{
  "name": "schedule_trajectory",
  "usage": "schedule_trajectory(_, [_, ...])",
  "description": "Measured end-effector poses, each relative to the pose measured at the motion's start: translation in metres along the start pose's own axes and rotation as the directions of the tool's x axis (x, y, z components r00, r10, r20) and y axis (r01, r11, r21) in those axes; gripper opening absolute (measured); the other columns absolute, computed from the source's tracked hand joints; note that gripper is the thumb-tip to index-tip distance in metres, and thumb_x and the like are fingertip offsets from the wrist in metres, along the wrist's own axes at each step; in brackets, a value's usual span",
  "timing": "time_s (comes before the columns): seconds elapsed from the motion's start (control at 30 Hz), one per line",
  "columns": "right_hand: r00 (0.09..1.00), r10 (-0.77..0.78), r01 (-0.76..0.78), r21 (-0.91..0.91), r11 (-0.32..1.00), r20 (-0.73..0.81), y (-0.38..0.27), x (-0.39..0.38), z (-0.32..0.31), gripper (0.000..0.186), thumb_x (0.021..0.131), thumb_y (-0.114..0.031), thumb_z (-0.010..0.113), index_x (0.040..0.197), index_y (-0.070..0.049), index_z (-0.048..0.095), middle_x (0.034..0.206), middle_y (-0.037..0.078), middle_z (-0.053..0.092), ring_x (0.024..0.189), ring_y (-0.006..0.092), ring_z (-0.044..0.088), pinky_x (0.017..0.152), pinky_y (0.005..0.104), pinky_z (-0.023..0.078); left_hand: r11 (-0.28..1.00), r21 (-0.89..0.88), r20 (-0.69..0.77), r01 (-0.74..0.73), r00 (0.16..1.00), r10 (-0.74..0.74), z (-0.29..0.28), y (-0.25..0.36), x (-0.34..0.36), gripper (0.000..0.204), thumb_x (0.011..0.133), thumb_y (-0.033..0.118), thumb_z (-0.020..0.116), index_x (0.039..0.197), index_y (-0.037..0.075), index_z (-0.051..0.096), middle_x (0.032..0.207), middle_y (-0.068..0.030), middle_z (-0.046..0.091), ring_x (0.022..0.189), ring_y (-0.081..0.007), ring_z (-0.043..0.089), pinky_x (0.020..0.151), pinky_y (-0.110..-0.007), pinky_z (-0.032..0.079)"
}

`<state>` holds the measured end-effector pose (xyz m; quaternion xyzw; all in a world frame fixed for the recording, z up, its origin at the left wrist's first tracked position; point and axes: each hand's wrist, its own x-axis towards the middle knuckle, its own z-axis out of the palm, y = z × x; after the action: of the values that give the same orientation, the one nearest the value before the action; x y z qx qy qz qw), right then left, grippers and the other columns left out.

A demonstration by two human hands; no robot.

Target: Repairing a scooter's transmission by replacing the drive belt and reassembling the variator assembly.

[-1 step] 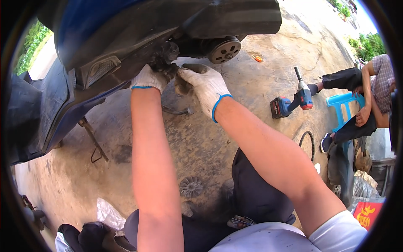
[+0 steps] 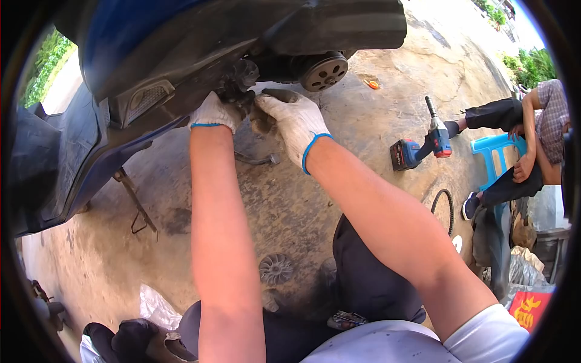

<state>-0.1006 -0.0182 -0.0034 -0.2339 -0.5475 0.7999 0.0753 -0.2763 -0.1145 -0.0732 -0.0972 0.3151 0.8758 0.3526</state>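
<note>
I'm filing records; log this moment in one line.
left hand: gloved, at scooter; right hand: gloved, beside left; power tool: on ground

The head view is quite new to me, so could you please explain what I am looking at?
There is no robot here: a person is working by hand. A wide fisheye camera on their head looks down, so straight edges bend near the picture's rim. The gloved left hand and right hand are at a dark mechanism low on a blue and black vehicle. What exactly they hold is hidden. On the ground are a finned disc, nearer the wearer, and a cordless power tool to the right. Farther right, another person sits by a light blue stool.
</note>
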Motion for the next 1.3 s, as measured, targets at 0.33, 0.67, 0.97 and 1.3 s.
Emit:
schedule_trajectory(0.33, [0.939,-0.227,0.223,-0.044,0.974,-0.259,0.03,0.048,0.038,0.034,0.09,-0.016,0.077,0.114,0.008,0.075,0.103,0.017,0.078,0.091,0.0201,0.072,0.085,0.0358,0.056,0.953,0.196,0.233,-0.231,0.955,0.183,-0.024,-0.006,0.024,0.031,0.108,0.034,0.05,0.126,0.012,0.065,0.12,-0.0102,0.07,0.11,-0.0272,0.064,0.1,-0.045,0.053])
schedule_trajectory(0.67, [0.873,-0.207,0.199,-0.065,0.978,-0.441,0.039,0.072,0.067,0.033,0.089,-0.013,0.08,0.113,0.008,0.075,0.105,0.017,0.078,0.092,0.0187,0.071,0.085,0.0342,0.056,0.909,0.079,0.174,-0.41,0.903,0.392,-0.011,-0.006,0.005,0.034,0.105,0.03,0.061,0.133,0.011,0.06,0.129,-0.0104,0.064,0.119,-0.0268,0.057,0.105,-0.041,0.05])
schedule_trajectory(0.97, [0.822,-0.263,0.196,-0.184,0.963,-0.505,0.041,0.07,0.083,0.036,0.085,-0.02,0.082,0.108,0.008,0.077,0.103,0.019,0.079,0.094,0.0215,0.073,0.086,0.0362,0.055,0.94,-0.22,0.116,-0.26,0.95,0.29,-0.02,0.002,0.018,0.022,0.105,0.015,0.06,0.123,0.005,0.068,0.116,-0.0118,0.07,0.105,-0.026,0.064,0.095,-0.036,0.056])
schedule_trajectory(1.3, [0.804,-0.271,0.043,-0.403,0.914,-0.529,0.039,0.085,0.051,0.046,0.088,-0.035,0.076,0.103,0.008,0.076,0.1,0.026,0.077,0.097,0.0348,0.075,0.087,0.04,0.054,0.945,-0.071,-0.122,-0.318,0.943,0.308,0.019,-0.023,-0.009,0.02,0.104,0.016,0.063,0.119,0.006,0.069,0.113,-0.012,0.072,0.104,-0.0262,0.066,0.093,-0.038,0.057])
